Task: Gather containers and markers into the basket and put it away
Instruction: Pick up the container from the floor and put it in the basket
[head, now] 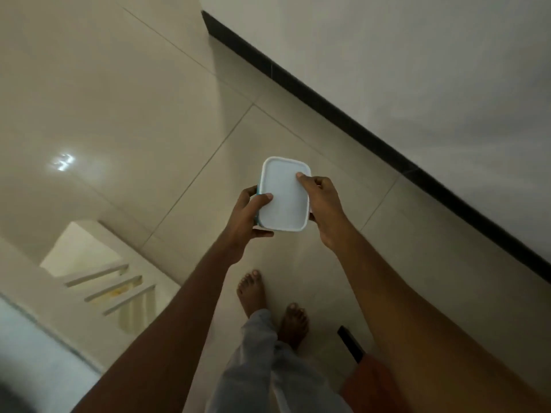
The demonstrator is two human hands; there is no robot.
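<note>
A small rectangular container (283, 195) with a white lid and a teal body is held out in front of me, above the tiled floor. My left hand (249, 214) grips its left side, thumb on the lid and fingers underneath. My right hand (323, 207) holds the right side, with a fingertip on the lid's upper right corner. No basket or markers are in view.
Beige floor tiles (134, 99) spread to the left. A white wall with a black skirting strip (343, 114) runs diagonally on the right. My bare feet (253, 290) stand below. A stairwell opening with steps (98, 275) lies at lower left. An orange object (369, 383) sits at bottom right.
</note>
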